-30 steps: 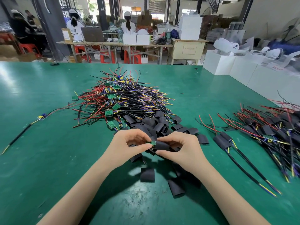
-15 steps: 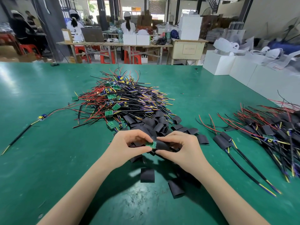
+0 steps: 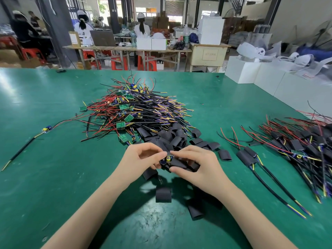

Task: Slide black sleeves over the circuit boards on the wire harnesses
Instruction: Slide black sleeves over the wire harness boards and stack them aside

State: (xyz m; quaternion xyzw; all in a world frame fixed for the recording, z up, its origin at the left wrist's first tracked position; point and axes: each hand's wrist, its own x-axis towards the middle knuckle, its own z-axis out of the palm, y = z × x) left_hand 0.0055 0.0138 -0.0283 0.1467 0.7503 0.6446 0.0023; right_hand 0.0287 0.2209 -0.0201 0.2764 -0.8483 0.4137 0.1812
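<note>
My left hand [image 3: 142,159] pinches a small circuit board [image 3: 168,158] with yellow and blue parts showing on it. My right hand [image 3: 197,164] grips a black sleeve [image 3: 179,163] that covers the board's right end. Both hands meet above the green table [image 3: 53,177], just in front of a heap of loose black sleeves [image 3: 172,139]. Behind that heap lies a big pile of bare wire harnesses [image 3: 136,112] with green boards. On the right lies a pile of sleeved harnesses [image 3: 301,148].
Loose sleeves lie near my wrists, one sleeve [image 3: 163,194] below the hands and another sleeve [image 3: 195,211] to its right. A single harness [image 3: 36,137] lies far left. White boxes [image 3: 251,72] line the table's right edge. People work at benches beyond.
The board has turned between my fingers: its green face showed before, and the yellow and blue parts show now. The hands stayed in the same place.
</note>
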